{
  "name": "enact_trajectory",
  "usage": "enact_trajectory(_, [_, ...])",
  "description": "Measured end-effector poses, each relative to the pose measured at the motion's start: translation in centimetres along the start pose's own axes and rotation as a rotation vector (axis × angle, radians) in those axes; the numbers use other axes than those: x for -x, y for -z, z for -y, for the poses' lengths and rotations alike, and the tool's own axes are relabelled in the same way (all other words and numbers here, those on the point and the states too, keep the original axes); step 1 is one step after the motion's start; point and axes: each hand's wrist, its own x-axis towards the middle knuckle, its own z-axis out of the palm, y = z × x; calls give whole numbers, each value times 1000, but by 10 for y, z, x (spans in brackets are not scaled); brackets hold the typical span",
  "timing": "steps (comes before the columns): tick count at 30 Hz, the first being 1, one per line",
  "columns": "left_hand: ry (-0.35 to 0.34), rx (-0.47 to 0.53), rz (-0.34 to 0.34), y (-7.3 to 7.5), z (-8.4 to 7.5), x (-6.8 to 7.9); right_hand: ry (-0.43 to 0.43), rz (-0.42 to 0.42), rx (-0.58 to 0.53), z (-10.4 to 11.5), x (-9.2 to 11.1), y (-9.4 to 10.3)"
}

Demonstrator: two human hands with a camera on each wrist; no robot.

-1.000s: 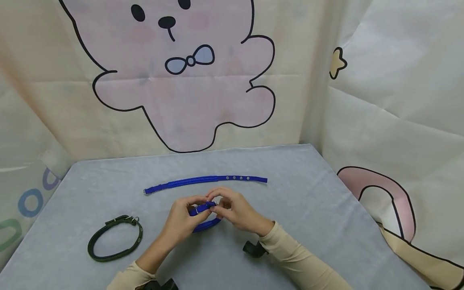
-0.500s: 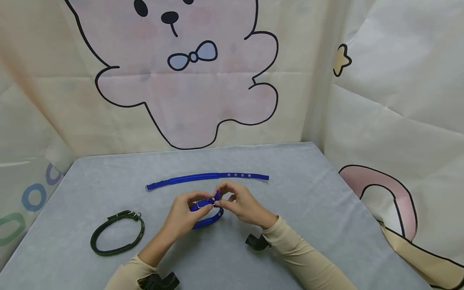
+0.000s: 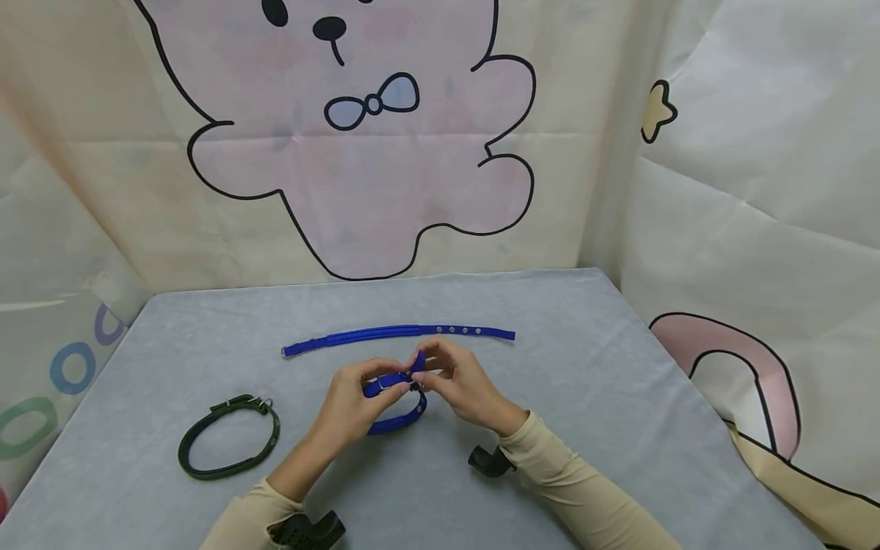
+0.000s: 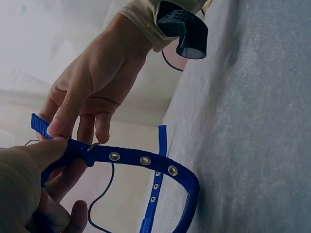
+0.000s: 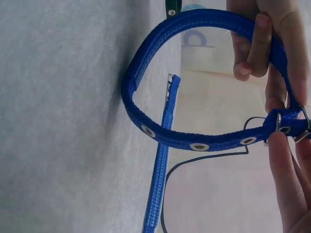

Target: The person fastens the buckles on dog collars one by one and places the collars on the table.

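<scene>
A blue dog collar (image 3: pixel 399 422) is bent into a loop, raised in front of the person. My left hand (image 3: pixel 347 401) pinches it beside the metal buckle (image 5: pixel 302 127). Thumb and fingers of my right hand (image 3: pixel 467 386) pinch the strap near its tip, which sticks up past the buckle. Metal eyelets (image 4: pixel 145 160) run along the collar's lower strap in the left wrist view. Part of the buckle is hidden by fingers. Behind the hands, a second blue collar (image 3: pixel 399 331) lies stretched out flat. To the left lies a dark green collar (image 3: pixel 206 474), closed into a ring.
A light grey cloth covers the table (image 3: pixel 564 367). Printed curtains (image 3: pixel 412 191) stand behind it and at both sides. Each sleeve carries a black wrist camera (image 3: pixel 490 461).
My right hand has pulled the strap's tip upward, so it now shows above the fingers at the buckle. The left hand keeps its grip. The head view has shifted slightly.
</scene>
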Motion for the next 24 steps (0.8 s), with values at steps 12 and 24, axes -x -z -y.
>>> enact_trajectory(12, [5,16,-1,2,0,-4,4,-12,-111,-6,-1,1])
enact_trajectory(24, [42,-2,13,-1,4,-3,10,-70,-1,-2,2,3])
